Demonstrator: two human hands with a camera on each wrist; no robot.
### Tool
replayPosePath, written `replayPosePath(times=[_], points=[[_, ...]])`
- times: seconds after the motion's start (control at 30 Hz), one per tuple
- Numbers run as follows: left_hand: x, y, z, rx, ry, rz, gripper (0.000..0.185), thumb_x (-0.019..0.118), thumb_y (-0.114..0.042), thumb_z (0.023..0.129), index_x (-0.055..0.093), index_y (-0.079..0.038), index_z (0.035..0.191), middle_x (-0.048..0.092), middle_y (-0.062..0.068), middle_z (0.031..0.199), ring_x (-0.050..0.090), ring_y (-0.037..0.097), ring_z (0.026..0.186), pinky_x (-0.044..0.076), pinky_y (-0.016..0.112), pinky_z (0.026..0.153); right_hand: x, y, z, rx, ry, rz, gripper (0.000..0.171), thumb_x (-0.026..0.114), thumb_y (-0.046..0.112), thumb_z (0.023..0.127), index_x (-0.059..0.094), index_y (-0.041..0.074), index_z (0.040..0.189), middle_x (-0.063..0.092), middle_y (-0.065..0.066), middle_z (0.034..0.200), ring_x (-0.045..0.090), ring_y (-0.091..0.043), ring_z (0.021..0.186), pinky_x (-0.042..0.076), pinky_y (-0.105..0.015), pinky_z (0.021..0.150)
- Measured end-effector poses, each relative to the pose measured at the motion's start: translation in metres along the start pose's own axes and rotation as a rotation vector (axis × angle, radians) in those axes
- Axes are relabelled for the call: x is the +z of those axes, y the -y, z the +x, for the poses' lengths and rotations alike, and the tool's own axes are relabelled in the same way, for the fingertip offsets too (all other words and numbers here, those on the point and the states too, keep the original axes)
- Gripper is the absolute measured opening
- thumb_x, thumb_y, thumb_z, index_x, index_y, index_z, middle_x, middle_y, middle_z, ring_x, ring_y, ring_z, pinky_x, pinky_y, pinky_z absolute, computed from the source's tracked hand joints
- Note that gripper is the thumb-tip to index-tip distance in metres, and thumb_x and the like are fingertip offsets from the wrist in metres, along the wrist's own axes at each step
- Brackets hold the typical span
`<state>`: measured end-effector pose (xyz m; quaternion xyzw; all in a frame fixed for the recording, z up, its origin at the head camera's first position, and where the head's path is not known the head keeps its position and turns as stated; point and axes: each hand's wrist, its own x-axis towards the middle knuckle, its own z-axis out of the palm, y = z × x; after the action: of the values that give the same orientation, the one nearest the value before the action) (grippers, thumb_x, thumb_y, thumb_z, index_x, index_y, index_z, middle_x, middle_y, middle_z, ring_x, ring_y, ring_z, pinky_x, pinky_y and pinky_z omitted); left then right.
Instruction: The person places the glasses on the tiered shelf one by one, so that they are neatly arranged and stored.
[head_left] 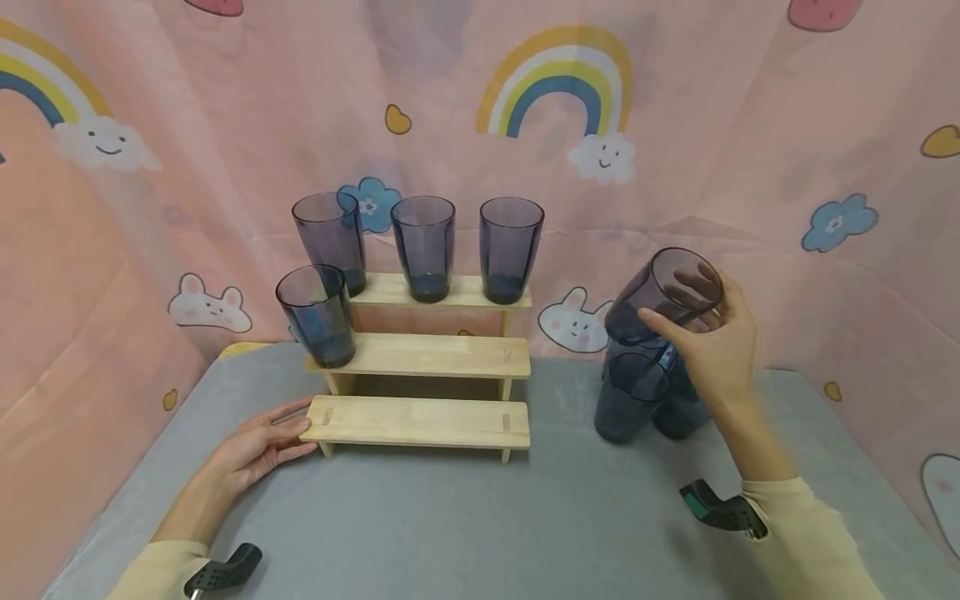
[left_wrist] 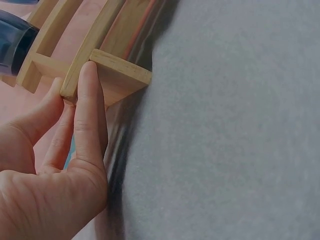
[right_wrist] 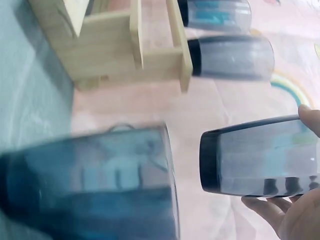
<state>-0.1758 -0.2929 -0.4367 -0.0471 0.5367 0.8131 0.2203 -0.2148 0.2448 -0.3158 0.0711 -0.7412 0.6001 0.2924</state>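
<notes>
In the head view my right hand (head_left: 716, 354) grips a tinted glass tumbler (head_left: 633, 304) around its side, thumb in front and fingers behind. The tumbler is tilted and raised over a cluster of matching tumblers (head_left: 628, 408) on the table at right. The right wrist view shows the held tumbler (right_wrist: 260, 157) with its thick dark base clear of the cluster. At left, my left hand (head_left: 258, 446) pinches the left end of the lowest step of a three-step wooden display stand (head_left: 420, 421); thumb and fingertips (left_wrist: 87, 72) press either side of that board.
Three tumblers stand upright on the top step, one of them the middle tumbler (head_left: 423, 258). Another tumbler (head_left: 318, 325) stands at the left end of the middle step. A grey cloth (head_left: 480, 533) covers the table, and a pink patterned curtain (head_left: 720, 167) hangs behind.
</notes>
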Motion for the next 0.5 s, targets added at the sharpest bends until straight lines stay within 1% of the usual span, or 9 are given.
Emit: replayPosePath(times=[0.07, 0.13, 0.2, 0.27, 0.33, 0.4, 0.5], points=[[0.0, 0.0, 0.0, 0.003, -0.004, 0.001, 0.077, 0.053, -0.001, 0.1, -0.001, -0.001, 0.156, 0.062, -0.001, 0.113, 0.065, 0.018, 0.103, 0.057, 0.035, 0.089, 0.009, 0.001, -0.002, -0.025, 0.024, 0.051, 0.075, 0.08, -0.006, 0.076, 0.049, 0.013, 0.141, 0.057, -0.005, 0.128, 0.06, -0.017, 0.114, 0.051, -0.015, 0.089], [-0.001, 0.001, 0.001, 0.006, -0.006, 0.008, 0.077, 0.053, -0.001, 0.1, 0.0, -0.001, 0.156, 0.061, -0.002, 0.113, 0.065, 0.017, 0.103, 0.057, 0.035, 0.089, 0.019, 0.002, -0.004, -0.041, 0.044, 0.139, 0.074, 0.079, -0.011, 0.074, 0.05, 0.01, 0.139, 0.056, -0.009, 0.128, 0.06, -0.021, 0.115, 0.052, -0.017, 0.089], [-0.001, 0.001, 0.001, 0.008, -0.008, 0.01, 0.077, 0.054, -0.002, 0.1, 0.001, -0.001, 0.156, 0.061, -0.002, 0.113, 0.065, 0.017, 0.104, 0.056, 0.035, 0.089, 0.027, 0.002, -0.006, -0.07, 0.062, 0.185, 0.074, 0.078, -0.013, 0.074, 0.051, 0.008, 0.139, 0.056, -0.011, 0.128, 0.06, -0.022, 0.116, 0.053, -0.019, 0.089], [-0.001, 0.001, 0.002, 0.008, -0.008, 0.01, 0.076, 0.054, -0.002, 0.1, 0.003, -0.001, 0.156, 0.061, -0.002, 0.113, 0.065, 0.018, 0.104, 0.056, 0.036, 0.089, 0.036, 0.003, -0.009, -0.094, 0.077, 0.227, 0.075, 0.078, -0.015, 0.073, 0.05, 0.007, 0.139, 0.056, -0.013, 0.128, 0.059, -0.025, 0.117, 0.053, -0.021, 0.09], [-0.001, 0.002, 0.002, 0.008, -0.01, 0.01, 0.076, 0.054, -0.002, 0.1, 0.004, -0.001, 0.156, 0.062, -0.002, 0.113, 0.065, 0.018, 0.104, 0.056, 0.036, 0.089, 0.046, 0.005, -0.012, -0.108, 0.096, 0.307, 0.076, 0.075, -0.02, 0.072, 0.049, 0.004, 0.139, 0.055, -0.016, 0.129, 0.058, -0.028, 0.118, 0.053, -0.024, 0.092], [-0.001, 0.001, 0.002, 0.008, -0.01, 0.007, 0.076, 0.054, -0.002, 0.1, 0.004, -0.001, 0.156, 0.062, -0.002, 0.113, 0.065, 0.018, 0.104, 0.056, 0.036, 0.089, 0.056, 0.006, -0.016, -0.118, 0.119, 0.36, 0.077, 0.073, -0.023, 0.072, 0.047, 0.003, 0.141, 0.053, -0.018, 0.13, 0.057, -0.03, 0.119, 0.053, -0.025, 0.093], [-0.001, 0.001, 0.001, 0.009, -0.008, 0.001, 0.075, 0.054, -0.002, 0.1, 0.005, -0.001, 0.156, 0.062, -0.001, 0.113, 0.065, 0.018, 0.104, 0.056, 0.036, 0.09, 0.071, 0.009, -0.021, -0.136, 0.151, 0.399, 0.078, 0.071, -0.025, 0.072, 0.045, 0.0, 0.142, 0.052, -0.02, 0.131, 0.056, -0.03, 0.12, 0.052, -0.027, 0.096]])
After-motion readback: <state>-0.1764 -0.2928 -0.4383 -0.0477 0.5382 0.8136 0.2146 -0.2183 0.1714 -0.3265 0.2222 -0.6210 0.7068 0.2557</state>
